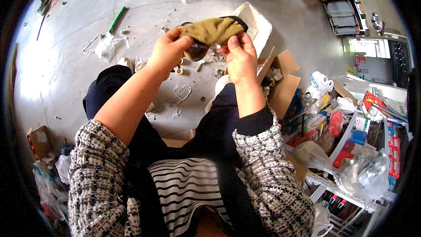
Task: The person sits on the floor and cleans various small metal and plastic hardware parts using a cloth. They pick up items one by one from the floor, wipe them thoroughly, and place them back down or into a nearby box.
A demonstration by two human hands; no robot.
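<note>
A mustard-brown knitted piece [212, 30], which looks like a work glove with a dark cuff and dark coated parts, is stretched between my two hands above the floor. My left hand [169, 49] pinches its left end between thumb and fingers. On the other side, my right hand [241, 56] grips the lower edge near the dark cuff. Beyond the glove stands a white foam box [264, 29], partly hidden by it. Small parts and a tape roll [179, 71] lie on the floor below my hands.
An open cardboard box [286, 89] stands by my right leg. Farther right, a cluttered shelf rack [342, 135] holds bags and bins. A green tube [117, 19], a plastic bag [106, 46] and white string [181, 94] lie on the concrete floor [82, 3].
</note>
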